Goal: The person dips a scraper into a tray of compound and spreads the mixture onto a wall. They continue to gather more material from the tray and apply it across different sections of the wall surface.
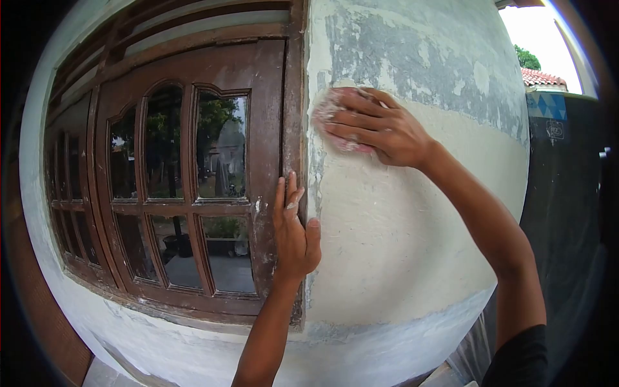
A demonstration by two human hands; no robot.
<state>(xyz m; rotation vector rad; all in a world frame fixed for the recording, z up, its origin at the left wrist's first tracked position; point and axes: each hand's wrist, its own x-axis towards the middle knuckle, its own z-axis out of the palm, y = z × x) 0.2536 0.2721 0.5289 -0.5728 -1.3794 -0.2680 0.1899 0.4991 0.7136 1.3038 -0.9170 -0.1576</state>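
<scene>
My right hand point(387, 126) presses a pink, sponge-like pad point(335, 106) smeared with white against the wall point(393, 219), just right of the window frame. Its fingers are spread over the pad, whose left edge is blurred. Lower down, my left hand point(296, 232) rests on the brown wooden window frame point(293, 116) with fingers stretched upward and nothing held. White residue marks one of its fingers. Cream filler coats the middle of the wall, with patchy grey and white paint above it.
Left of my hands is a wooden casement window point(264, 129) with glass panes point(222, 145) reflecting trees and a yard. A dark panel point(561, 213) stands beyond the wall's right edge. Further back is a tiled roof point(543, 79).
</scene>
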